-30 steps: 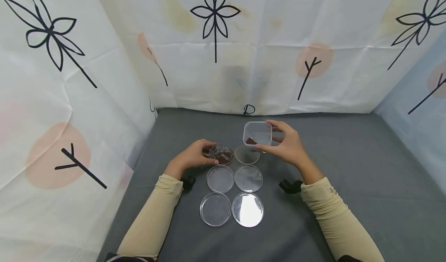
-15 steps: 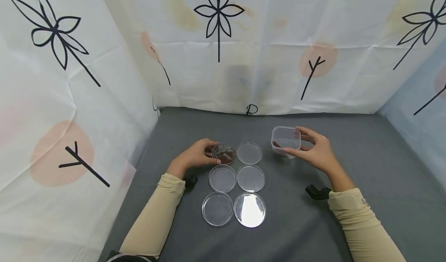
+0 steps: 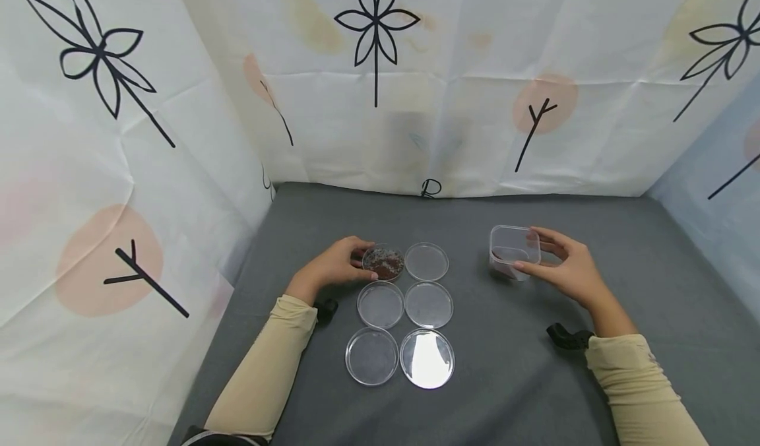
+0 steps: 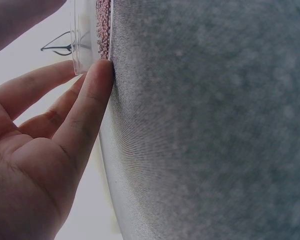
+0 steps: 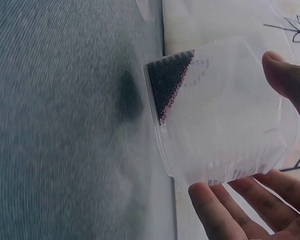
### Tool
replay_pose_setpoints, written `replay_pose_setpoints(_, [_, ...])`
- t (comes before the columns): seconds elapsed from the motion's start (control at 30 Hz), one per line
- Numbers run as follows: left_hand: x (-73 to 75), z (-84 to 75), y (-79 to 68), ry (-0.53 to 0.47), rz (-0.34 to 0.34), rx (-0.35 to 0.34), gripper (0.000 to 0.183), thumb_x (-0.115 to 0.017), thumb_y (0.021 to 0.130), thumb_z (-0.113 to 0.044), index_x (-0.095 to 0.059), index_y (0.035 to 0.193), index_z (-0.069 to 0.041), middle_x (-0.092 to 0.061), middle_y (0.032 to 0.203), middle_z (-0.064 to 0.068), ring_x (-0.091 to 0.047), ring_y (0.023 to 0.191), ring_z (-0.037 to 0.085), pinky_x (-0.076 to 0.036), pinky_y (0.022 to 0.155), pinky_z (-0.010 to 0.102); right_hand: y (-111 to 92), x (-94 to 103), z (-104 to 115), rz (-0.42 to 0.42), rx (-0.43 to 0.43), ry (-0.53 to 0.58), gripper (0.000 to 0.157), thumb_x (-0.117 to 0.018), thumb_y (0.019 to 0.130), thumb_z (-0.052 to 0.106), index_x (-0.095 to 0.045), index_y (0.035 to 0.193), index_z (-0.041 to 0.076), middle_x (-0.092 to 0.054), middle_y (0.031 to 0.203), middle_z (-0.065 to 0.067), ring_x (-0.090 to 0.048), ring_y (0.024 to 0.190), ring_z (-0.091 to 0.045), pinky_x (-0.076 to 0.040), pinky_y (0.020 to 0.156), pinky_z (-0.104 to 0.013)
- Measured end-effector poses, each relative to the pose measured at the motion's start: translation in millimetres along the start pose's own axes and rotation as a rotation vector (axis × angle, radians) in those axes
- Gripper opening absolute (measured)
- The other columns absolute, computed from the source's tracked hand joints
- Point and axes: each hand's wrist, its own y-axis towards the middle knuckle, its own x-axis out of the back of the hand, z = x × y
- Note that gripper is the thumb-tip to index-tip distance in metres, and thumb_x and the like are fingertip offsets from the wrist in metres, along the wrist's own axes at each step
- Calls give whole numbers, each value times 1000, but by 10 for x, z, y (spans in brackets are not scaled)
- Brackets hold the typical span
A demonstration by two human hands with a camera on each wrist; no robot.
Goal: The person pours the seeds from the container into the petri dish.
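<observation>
My left hand holds a round clear petri dish at its left side, thumb and fingers on the rim. Small reddish-brown grains lie in that dish; in the left wrist view the grains show through its side. Off to the right, my right hand grips a clear square plastic tub between thumb and fingers. The tub is tilted just above the cloth, with dark red grains gathered in one corner in the right wrist view.
Several clear petri dishes stand close together beside and below the filled one, among them a dish at the upper right and one reflecting light. Grey cloth covers the table. A printed curtain hangs behind.
My right hand has carried the tub right and nearer to me, from above the upper right dish to the cloth beyond it. My left hand stays on the dish with the grains.
</observation>
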Motion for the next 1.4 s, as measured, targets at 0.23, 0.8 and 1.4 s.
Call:
replay_pose_setpoints(0.23, [-11,8,4,12,-5,-3,74,-86,92,-17,-52,156,-2,-53,148,22,-64,131,40,-62,105,42,-59,63,-85,7,-20,1,79,-86,93,25,-48,161,13,-51,157,-22,-46,120,17,-52,81,-4])
replay_pose_setpoints(0.8, [-9,17,-8,-9,2,2,74,-85,93,-16,-51,157,-3,-51,148,22,-62,133,41,-61,107,43,-108,78,-254,26,6,27,75,-84,94,20,-48,160,10,-54,155,-21,-53,122,15,-48,89,-2])
replay_pose_setpoints(1.4, [-7,-5,-30,-1,9,20,73,-84,94,-18,-50,158,-6,-50,152,20,-62,135,40,-61,106,42,-120,64,-301,51,6,36,82,-84,94,13,-40,162,3,-49,154,-27,-50,121,15,-48,87,-1])
